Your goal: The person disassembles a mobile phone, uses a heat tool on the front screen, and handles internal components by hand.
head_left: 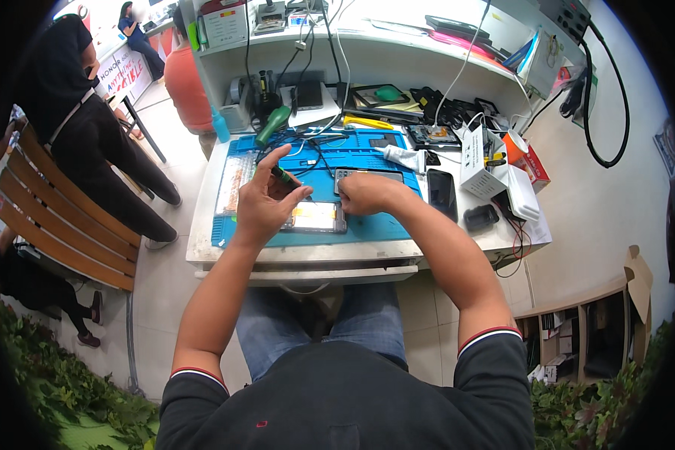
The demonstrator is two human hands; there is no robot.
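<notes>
My left hand [256,208] is raised over the near left of the blue work mat [371,226]. Between its thumb and fingers is a small black-and-green screwdriver [283,177], tip pointing down to the right. Below that hand lies an opened phone [319,217] with a pale inside and yellow strips, its left part covered by the hand. My right hand [369,195] is closed at the near edge of a grey tray-like piece [390,175]. Whatever its fingertips pinch is hidden beneath the knuckles.
To the right lie a dark phone [442,195], a white tube [403,157] and a white box [481,161]. A larger green-handled tool [274,126], a yellow cutter [370,122] and tangled cables lie behind. A wooden bench [60,210] and people are at the left.
</notes>
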